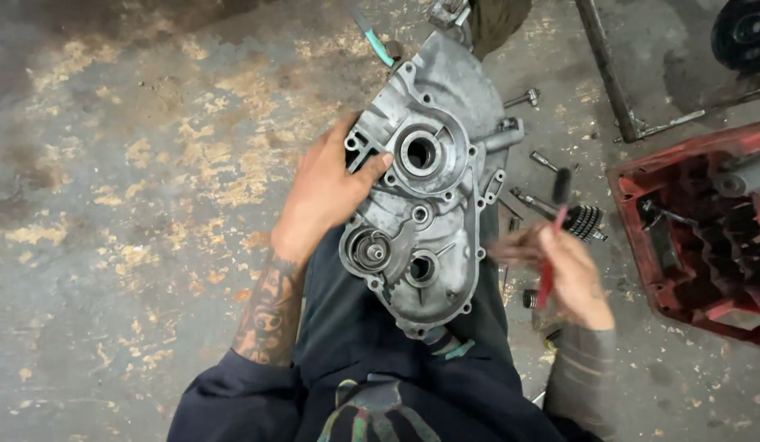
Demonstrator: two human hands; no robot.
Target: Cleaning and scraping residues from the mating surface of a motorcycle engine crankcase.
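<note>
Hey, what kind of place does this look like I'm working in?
Probably a repair workshop for small engines: a metal engine case rests on your lap, a red toolbox lies open, and loose bolts lie scattered over the stained concrete floor.

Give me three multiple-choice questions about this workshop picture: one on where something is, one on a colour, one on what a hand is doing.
1. Where does the red toolbox lie?
A. right of the engine casing
B. left of it
C. on top of it

2. What colour is the handle of the tool in the right hand?
A. blue
B. red
C. yellow

3. What is the left hand doing?
A. hanging free
B. holding a hammer
C. pressing on the casing

Answers: 1 A, it sits at the picture's right edge; 2 B, a red shaft shows through the fingers; 3 C, its thumb lies on the metal.
</note>
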